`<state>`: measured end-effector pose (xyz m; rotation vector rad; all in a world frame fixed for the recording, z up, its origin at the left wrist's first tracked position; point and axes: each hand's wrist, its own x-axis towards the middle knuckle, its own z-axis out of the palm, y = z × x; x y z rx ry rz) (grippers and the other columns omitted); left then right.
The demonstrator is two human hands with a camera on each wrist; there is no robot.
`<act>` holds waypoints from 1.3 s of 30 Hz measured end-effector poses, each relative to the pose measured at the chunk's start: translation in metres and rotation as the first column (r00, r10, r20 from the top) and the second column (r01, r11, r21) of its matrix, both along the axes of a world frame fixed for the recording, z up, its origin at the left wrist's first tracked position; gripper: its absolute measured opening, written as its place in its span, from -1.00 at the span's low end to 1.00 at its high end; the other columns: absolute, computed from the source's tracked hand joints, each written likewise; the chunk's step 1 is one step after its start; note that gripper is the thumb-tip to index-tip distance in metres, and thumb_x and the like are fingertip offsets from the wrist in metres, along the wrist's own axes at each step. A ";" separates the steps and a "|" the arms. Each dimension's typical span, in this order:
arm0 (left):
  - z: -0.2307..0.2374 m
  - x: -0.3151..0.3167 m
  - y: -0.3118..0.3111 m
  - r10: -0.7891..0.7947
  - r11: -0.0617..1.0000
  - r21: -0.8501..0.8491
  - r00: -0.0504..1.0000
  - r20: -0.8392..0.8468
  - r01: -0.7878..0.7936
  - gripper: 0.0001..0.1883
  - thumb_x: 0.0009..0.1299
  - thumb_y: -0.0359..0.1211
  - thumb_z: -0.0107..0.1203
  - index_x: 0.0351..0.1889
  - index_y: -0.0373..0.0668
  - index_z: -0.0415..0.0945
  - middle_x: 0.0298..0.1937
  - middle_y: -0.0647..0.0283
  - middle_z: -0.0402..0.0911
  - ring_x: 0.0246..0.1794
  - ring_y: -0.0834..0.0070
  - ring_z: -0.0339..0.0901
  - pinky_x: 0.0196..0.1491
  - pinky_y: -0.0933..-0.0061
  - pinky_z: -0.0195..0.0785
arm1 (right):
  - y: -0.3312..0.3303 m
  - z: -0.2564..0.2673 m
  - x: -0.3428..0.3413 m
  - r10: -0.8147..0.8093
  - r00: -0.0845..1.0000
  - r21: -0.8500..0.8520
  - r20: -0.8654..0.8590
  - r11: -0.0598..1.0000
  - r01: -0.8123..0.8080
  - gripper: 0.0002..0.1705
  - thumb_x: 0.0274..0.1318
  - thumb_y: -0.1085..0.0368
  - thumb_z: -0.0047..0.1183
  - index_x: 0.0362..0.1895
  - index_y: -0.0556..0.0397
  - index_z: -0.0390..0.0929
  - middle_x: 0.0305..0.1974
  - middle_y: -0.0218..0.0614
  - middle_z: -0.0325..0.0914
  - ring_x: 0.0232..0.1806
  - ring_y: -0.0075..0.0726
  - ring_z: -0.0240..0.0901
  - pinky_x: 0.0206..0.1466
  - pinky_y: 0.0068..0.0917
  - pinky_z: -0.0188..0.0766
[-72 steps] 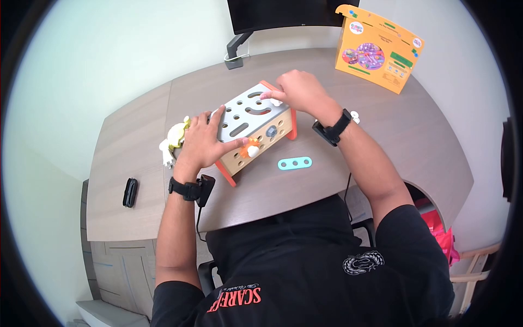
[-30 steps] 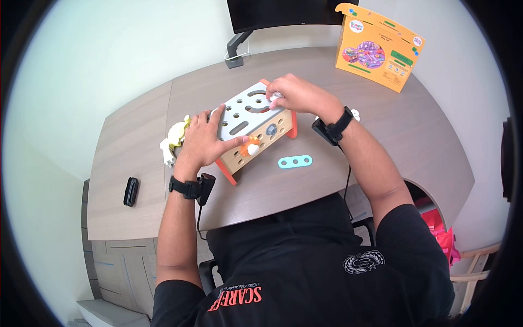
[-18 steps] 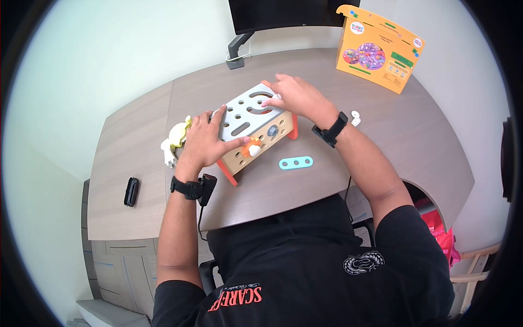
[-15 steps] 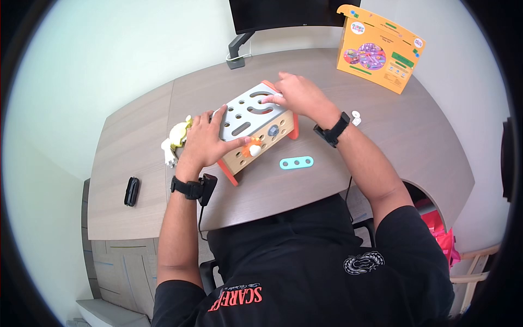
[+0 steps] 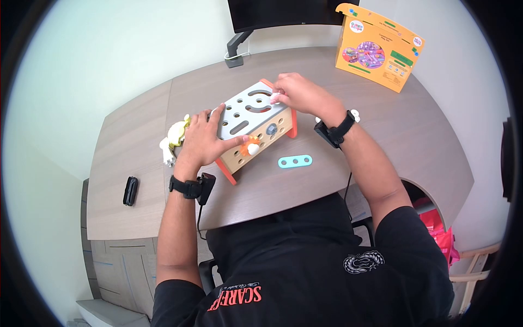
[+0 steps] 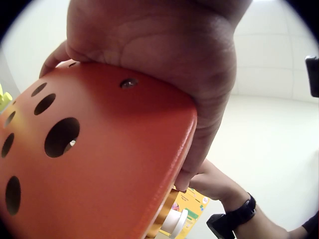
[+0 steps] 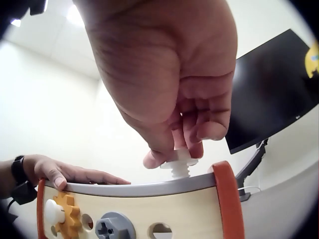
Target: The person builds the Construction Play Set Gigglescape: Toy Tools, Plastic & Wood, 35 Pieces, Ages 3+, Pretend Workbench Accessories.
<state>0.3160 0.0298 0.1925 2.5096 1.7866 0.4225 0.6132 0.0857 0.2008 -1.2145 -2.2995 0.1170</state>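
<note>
A toy workbench (image 5: 246, 124) with a grey holed top and orange end panels (image 6: 114, 144) stands at the middle of the table. My left hand (image 5: 204, 139) grips its left end, fingers over the top and thumb along the front side by the orange gear (image 5: 250, 146). At the far right corner my right hand (image 5: 299, 92) pinches the head of a white plastic screw (image 7: 180, 164). Its thread shows partly above the grey top in the right wrist view. A white screw head (image 5: 253, 149) sits on the gear, and a grey bolt (image 5: 272, 129) is in the front side.
A turquoise three-hole strip (image 5: 295, 161) lies in front of the workbench. White and yellow-green parts (image 5: 175, 136) are beside my left hand, and small white pieces (image 5: 356, 115) by my right wrist. A black case (image 5: 130, 191), a yellow box (image 5: 378, 49) and a monitor (image 5: 289, 12) stand farther out.
My right hand's fingers and thumb shift back and forth around the white screw at the same corner, its wrist turning. The left hand keeps its hold on the workbench.
</note>
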 end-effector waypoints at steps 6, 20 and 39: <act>-0.007 -0.004 0.005 -0.040 0.998 0.045 0.999 0.034 0.038 0.29 0.11 0.57 0.29 0.61 -0.19 0.35 0.38 -0.19 0.50 0.44 -0.09 0.42 0.43 -0.06 0.33 | -0.004 0.006 -0.007 -0.093 0.992 0.018 0.081 0.996 0.092 -0.51 0.25 -0.04 0.37 -0.25 0.23 0.71 -0.20 0.03 0.67 -0.07 0.17 0.64 0.07 -0.03 0.57; -0.009 -0.002 0.006 -0.026 0.999 0.038 0.999 0.032 0.025 0.29 0.10 0.55 0.32 0.61 -0.19 0.35 0.40 -0.21 0.49 0.44 -0.10 0.42 0.43 -0.08 0.33 | -0.002 -0.005 0.002 0.067 0.996 -0.010 -0.052 0.998 -0.068 -0.75 0.26 0.22 0.33 -0.14 0.16 0.75 -0.07 0.00 0.69 0.05 0.16 0.63 0.14 -0.07 0.56; -0.003 0.000 0.002 0.007 1.000 -0.029 1.000 0.001 -0.007 0.27 0.14 0.46 0.37 0.65 -0.18 0.28 0.42 -0.11 0.48 0.49 0.01 0.35 0.52 0.04 0.30 | -0.003 -0.027 0.049 -0.456 0.859 0.073 -0.232 0.873 0.483 -0.30 0.42 -0.24 0.16 -0.50 0.17 0.61 -0.55 0.00 0.56 -0.48 0.16 0.51 -0.38 -0.05 0.42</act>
